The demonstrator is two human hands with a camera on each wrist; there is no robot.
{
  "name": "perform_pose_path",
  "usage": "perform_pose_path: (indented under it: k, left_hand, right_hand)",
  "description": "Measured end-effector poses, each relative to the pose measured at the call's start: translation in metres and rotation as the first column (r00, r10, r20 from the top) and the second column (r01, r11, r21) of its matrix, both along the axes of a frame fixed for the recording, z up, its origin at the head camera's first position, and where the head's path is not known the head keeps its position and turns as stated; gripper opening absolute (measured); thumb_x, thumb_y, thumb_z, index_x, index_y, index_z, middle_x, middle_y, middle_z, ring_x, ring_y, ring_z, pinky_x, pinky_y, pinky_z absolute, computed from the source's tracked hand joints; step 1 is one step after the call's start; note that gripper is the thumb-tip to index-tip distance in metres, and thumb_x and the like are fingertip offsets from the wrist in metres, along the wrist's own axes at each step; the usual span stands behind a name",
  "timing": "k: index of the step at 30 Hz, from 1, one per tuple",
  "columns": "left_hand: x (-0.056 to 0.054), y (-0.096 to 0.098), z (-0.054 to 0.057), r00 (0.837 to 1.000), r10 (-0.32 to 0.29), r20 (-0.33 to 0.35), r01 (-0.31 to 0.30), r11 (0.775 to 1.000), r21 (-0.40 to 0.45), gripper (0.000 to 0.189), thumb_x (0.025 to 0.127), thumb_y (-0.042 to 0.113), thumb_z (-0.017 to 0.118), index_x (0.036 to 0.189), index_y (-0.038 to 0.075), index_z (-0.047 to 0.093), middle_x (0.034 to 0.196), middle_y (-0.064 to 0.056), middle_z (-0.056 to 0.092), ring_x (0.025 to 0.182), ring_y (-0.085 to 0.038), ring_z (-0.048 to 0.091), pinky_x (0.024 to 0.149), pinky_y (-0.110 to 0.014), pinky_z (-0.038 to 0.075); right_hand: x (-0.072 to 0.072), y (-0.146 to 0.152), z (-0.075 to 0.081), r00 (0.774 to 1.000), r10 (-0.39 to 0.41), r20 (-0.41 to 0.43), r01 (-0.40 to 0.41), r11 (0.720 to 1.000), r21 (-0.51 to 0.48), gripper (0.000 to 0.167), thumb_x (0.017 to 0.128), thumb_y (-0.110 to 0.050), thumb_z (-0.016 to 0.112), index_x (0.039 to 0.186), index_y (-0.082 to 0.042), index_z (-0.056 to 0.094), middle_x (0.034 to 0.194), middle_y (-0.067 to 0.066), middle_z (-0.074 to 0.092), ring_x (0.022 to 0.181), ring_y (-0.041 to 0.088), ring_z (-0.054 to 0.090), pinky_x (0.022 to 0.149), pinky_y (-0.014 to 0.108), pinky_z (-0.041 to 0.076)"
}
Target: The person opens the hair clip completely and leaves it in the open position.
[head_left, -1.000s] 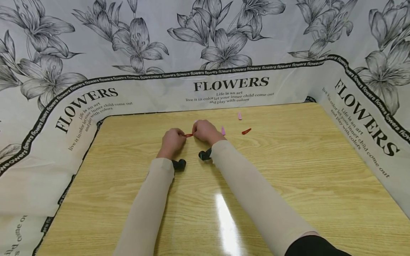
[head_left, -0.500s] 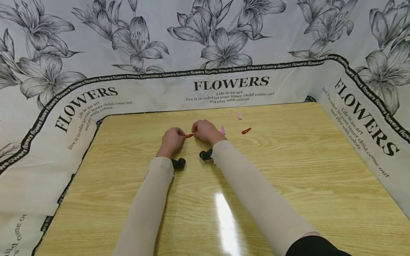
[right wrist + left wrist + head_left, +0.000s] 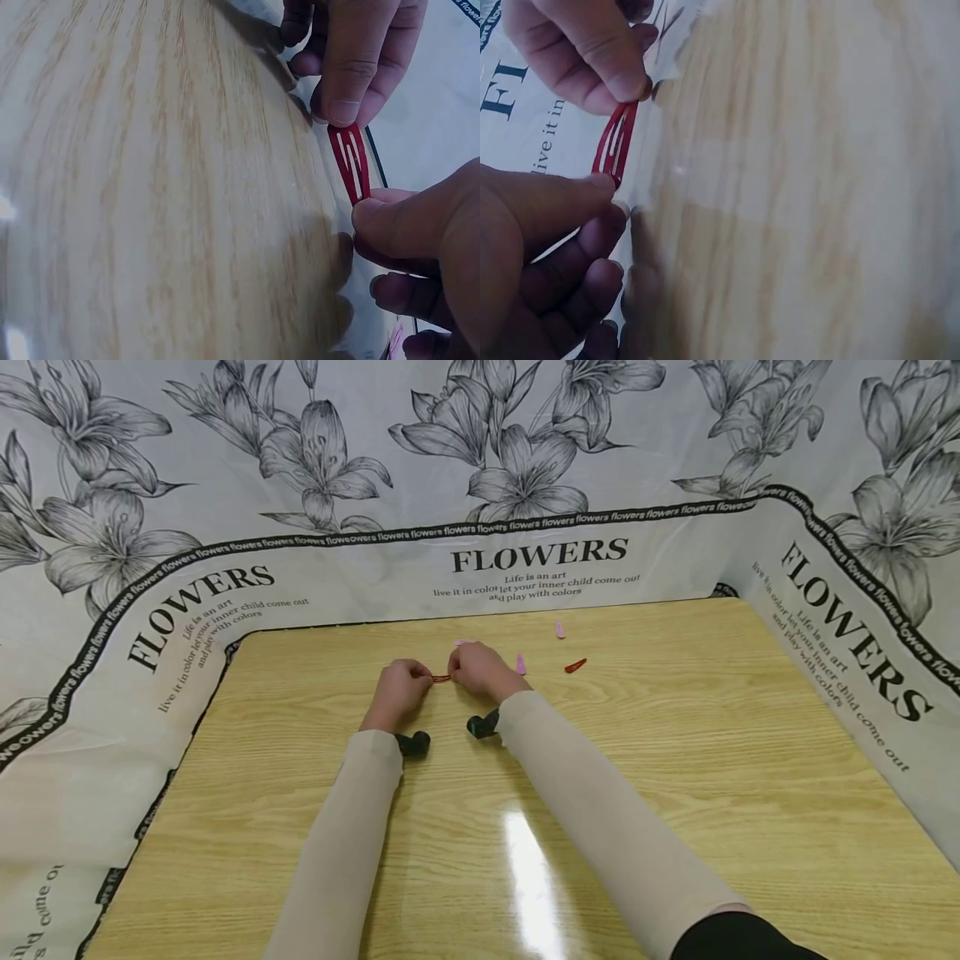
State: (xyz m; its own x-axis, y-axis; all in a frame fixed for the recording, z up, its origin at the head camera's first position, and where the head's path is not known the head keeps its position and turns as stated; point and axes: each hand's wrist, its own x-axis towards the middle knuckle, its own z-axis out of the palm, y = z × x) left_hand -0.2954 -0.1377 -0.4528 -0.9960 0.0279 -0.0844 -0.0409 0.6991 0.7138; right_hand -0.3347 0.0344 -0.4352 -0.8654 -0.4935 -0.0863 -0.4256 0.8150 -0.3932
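Observation:
Both hands pinch one red snap hair clip (image 3: 616,142) between them. My left hand (image 3: 401,691) holds one end between thumb and fingertip, its other fingers curled below in the left wrist view. At the opposite end, my right hand (image 3: 482,668) grips the clip with thumb and finger. In the right wrist view, long slots show along the body of the red hair clip (image 3: 350,161). A pink hair clip (image 3: 521,665) lies just right of my right hand, and another pink clip (image 3: 461,642) peeks out behind it.
Farther right on the wooden table (image 3: 660,760) lie a second red hair clip (image 3: 576,666) and, toward the back, a pink clip (image 3: 559,630). Flower-printed white sheeting (image 3: 360,581) stands around the table's back and sides. Black wrist mounts (image 3: 482,724) sit at the sleeves.
The held red clip has turned slightly, showing now as thin lines with a gap rather than a solid strip. My left hand has shifted slightly left; both hands keep their pinch.

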Motion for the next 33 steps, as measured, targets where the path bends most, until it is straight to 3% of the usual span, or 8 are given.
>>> perform_pose_path:
  k: [8,12,18,25,33]
  left_hand:
    - [0.003,-0.003,0.0,1.0,-0.021,0.002,0.021,0.998,0.057,0.017,0.097,0.024,0.056,0.1,0.013,0.068,0.104,-0.008,0.065,0.094,-0.025,0.058,0.087,-0.041,0.048]
    - [0.003,-0.004,0.0,1.0,-0.004,-0.013,0.005,0.993,0.116,0.016,0.096,0.024,0.057,0.099,0.013,0.069,0.103,-0.007,0.066,0.093,-0.025,0.056,0.086,-0.04,0.047]
    - [0.002,-0.003,0.0,0.998,0.042,-0.04,-0.033,0.979,0.201,0.016,0.095,0.023,0.059,0.098,0.011,0.069,0.101,-0.008,0.067,0.094,-0.023,0.056,0.087,-0.038,0.045]
    - [0.003,0.001,0.002,0.998,0.053,-0.039,-0.041,0.967,0.251,0.014,0.095,0.022,0.062,0.098,0.011,0.069,0.1,-0.008,0.065,0.091,-0.022,0.054,0.08,-0.034,0.044]
    - [0.001,0.005,0.003,0.998,0.039,-0.042,-0.026,0.96,0.278,0.013,0.095,0.021,0.062,0.099,0.01,0.068,0.1,-0.009,0.066,0.091,-0.022,0.055,0.08,-0.034,0.045]
  right_hand:
    - [0.003,0.005,-0.006,1.0,-0.028,0.005,0.028,0.994,-0.104,0.013,0.094,-0.014,0.058,0.095,-0.011,0.07,0.096,0.002,0.069,0.093,0.02,0.06,0.091,0.033,0.047]
    - [0.005,0.008,-0.006,0.998,-0.054,0.012,0.055,0.984,-0.168,0.014,0.096,-0.017,0.057,0.098,-0.011,0.071,0.1,0.003,0.07,0.098,0.019,0.061,0.093,0.033,0.048]
    - [0.01,0.013,-0.002,0.991,-0.108,0.081,0.129,0.936,-0.329,0.012,0.096,-0.019,0.06,0.098,-0.013,0.069,0.105,0.003,0.068,0.109,0.019,0.06,0.092,0.034,0.048]
    - [0.012,0.019,-0.004,0.983,-0.14,0.122,0.179,0.893,-0.412,0.011,0.096,-0.023,0.062,0.097,-0.016,0.069,0.1,0.001,0.067,0.085,0.017,0.061,0.079,0.031,0.05]
    - [0.017,0.028,-0.002,0.973,-0.17,0.156,0.225,0.851,-0.475,0.01,0.094,-0.024,0.064,0.098,-0.017,0.07,0.103,0.0,0.068,0.087,0.017,0.058,0.075,0.031,0.048]
